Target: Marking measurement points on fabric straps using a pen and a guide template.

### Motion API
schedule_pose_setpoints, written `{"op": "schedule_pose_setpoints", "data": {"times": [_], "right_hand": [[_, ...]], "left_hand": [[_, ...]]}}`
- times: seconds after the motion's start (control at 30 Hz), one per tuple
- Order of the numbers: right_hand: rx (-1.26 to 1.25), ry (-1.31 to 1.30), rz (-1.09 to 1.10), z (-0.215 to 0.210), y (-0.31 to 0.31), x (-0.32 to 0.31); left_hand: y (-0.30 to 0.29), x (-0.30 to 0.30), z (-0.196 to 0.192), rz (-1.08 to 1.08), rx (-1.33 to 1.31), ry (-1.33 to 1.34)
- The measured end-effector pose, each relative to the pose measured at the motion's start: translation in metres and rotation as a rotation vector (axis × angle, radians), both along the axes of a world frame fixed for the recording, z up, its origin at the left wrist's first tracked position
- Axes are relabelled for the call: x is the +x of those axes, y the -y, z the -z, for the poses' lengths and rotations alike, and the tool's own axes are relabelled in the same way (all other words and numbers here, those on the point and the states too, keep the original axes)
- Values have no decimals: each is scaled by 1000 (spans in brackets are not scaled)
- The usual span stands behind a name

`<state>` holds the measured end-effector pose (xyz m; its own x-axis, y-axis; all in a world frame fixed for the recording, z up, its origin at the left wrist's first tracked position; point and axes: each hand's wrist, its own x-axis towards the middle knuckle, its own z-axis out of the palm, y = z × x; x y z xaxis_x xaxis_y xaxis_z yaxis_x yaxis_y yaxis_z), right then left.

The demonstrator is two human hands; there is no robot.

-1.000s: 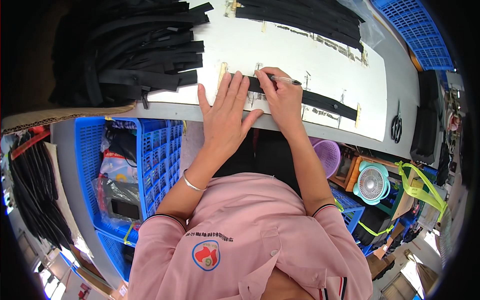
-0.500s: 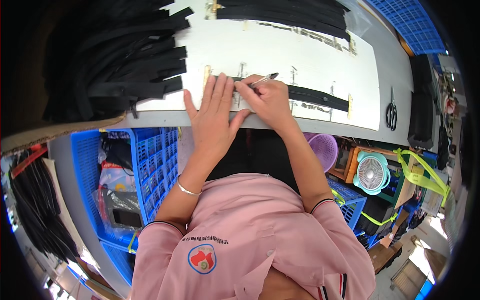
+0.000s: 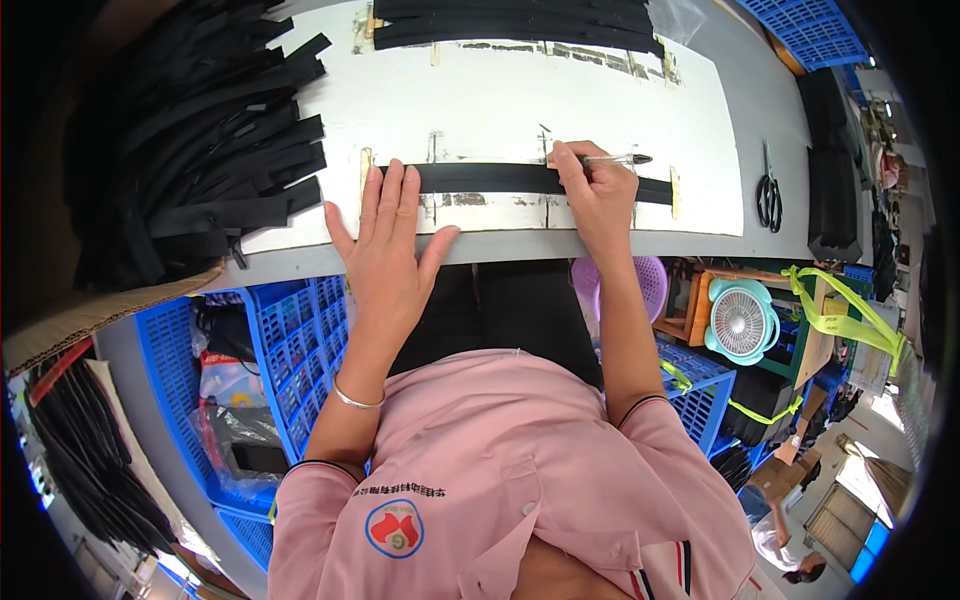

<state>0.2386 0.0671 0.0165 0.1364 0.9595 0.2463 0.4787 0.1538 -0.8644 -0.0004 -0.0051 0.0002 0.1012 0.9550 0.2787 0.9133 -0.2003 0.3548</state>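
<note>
The left hand [image 3: 385, 262] lies flat, fingers extended and thumb spread wide, gripping nothing, its fingertips over the left end of a black strip [image 3: 480, 178]. That strip lies lengthwise along the near part of a white board [image 3: 690, 130] on the grey counter [image 3: 783, 232]. The right hand [image 3: 604, 200] is closed in a pinch around a clear pen [image 3: 618, 159] and hides part of the strip – whether the pen's tip touches it, I cannot tell. A heap of black strips [image 3: 190, 180] covers the board's left side; another black bundle [image 3: 510, 22] lies along the far edge. Scissors [image 3: 769, 202] rest right of the board, beside dark blocks [image 3: 835, 190]. Below the counter – a blue crate [image 3: 300, 340], a purple basket [image 3: 650, 288] and a turquoise fan [image 3: 741, 322].
</note>
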Motion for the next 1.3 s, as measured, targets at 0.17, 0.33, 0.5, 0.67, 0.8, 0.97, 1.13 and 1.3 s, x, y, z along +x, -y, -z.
{"op": "schedule_pose_setpoints", "data": {"times": [0.17,0.33,0.5,0.67,0.8,0.97,1.13,1.3], "right_hand": [[4,58,-18,1,-2,-1],[23,170,-5,3,-3,-1],[48,183,-4,5,-5,-2],[96,214,-6,10,-5,0],[78,116,-19,3,0,-2],[38,41,-159,-1,6,11],[99,94,-239,0,4,15],[153,162,-210,3,3,18]], "left_hand": [[0,0,-3,3,-29,8],[-2,2,-8,17,-45,30],[-20,40,-13,199,108,411],[-44,79,-7,201,123,523],[-51,82,-2,167,173,485],[-52,84,2,161,194,512],[-54,85,2,157,205,513],[-54,88,-2,148,193,513]]}}
